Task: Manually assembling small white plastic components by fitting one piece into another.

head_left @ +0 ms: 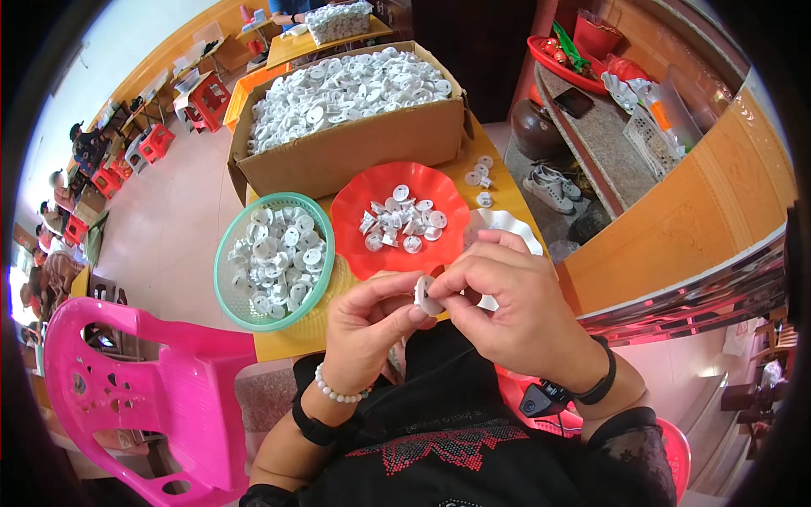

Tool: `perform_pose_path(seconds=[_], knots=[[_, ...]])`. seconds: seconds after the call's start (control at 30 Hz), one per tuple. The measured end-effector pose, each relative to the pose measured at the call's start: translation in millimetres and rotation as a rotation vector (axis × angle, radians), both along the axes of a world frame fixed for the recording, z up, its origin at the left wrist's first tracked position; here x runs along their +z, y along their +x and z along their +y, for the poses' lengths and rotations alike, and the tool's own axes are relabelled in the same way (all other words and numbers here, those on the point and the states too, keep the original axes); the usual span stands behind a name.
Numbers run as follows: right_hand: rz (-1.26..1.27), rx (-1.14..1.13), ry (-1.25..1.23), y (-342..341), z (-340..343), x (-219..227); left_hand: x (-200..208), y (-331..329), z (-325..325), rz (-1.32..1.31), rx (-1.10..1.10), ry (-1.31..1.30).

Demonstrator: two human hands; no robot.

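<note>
My left hand pinches a small white round plastic part between thumb and fingers, its disc tilted on edge. Against the disc's right side, my right hand has its thumb and forefinger closed; whatever small piece they hold is hidden. Just beyond my hands lies a red wavy-edged plate with several similar white parts on it. To its left a green mesh basket holds a heap of them. Partly behind my right hand is a white wavy-edged dish, its contents mostly covered.
A large cardboard box full of white parts stands at the back of the yellow table. Several loose parts lie right of it. A pink chair stands at left, a stone-topped ledge at right. People sit far left.
</note>
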State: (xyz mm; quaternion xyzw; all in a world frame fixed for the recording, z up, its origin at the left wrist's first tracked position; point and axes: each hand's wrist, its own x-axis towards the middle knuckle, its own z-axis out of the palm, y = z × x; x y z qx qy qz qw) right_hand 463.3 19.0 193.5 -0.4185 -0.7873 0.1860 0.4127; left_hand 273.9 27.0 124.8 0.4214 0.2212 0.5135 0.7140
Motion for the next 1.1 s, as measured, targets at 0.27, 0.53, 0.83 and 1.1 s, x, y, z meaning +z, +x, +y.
perform_pose_path(seconds=[0.27,0.53,0.83,1.1], knots=[[0.023,-0.022,-0.144,-2,0,3,3,-2,2,0.006,0.004,-0.037],[-0.026,0.011,-0.076,2,3,-5,3,0,2,0.046,0.066,-0.003],[-0.056,0.019,-0.010,-2,4,-8,2,-3,2,0.056,0.062,0.024],[-0.062,-0.009,0.063,-7,2,-15,1,-2,2,0.023,0.030,0.013]])
